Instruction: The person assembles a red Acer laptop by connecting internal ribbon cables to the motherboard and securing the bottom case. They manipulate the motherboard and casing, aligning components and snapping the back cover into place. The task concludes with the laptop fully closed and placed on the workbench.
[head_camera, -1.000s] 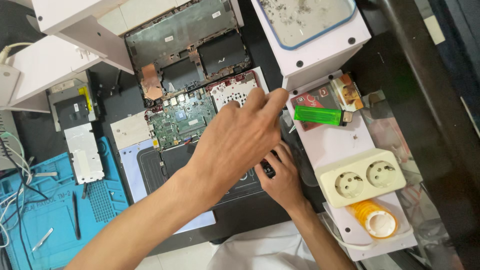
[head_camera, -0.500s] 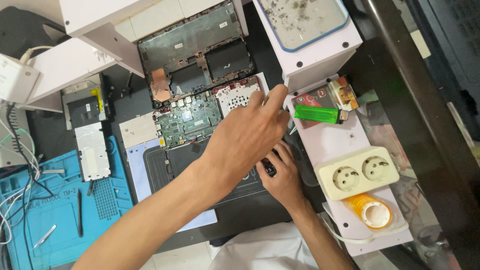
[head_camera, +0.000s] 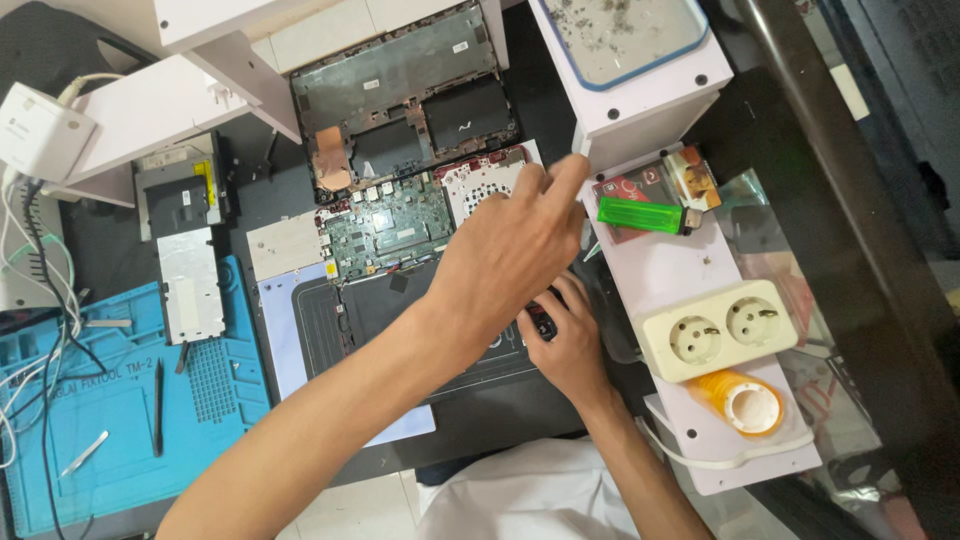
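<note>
Since the earlier frame, left hand (head_camera: 510, 255) has shifted a little: index finger now stretches further out past the fan (head_camera: 480, 180) toward the base of the white box (head_camera: 640, 100), other fingers loosely curled. Nothing visibly gripped; fingertips hover over the right edge of the opened laptop (head_camera: 400, 200), contact unclear. Right hand (head_camera: 565, 340) sits just under and behind the left wrist, fingers curled around a small dark object (head_camera: 541, 322) with a red mark; mostly hidden, can't tell what it is or how tight the hold. Green motherboard (head_camera: 385, 230) lies just left of the left hand, black battery (head_camera: 380, 310) below it, partly under the forearm. Green lighter (head_camera: 640, 215) just right of the pointing fingertip, double socket (head_camera: 720, 330) right of the right hand, orange tape roll (head_camera: 745, 402) beyond that. Blue mat (head_camera: 120, 420) well off to the left.
</note>
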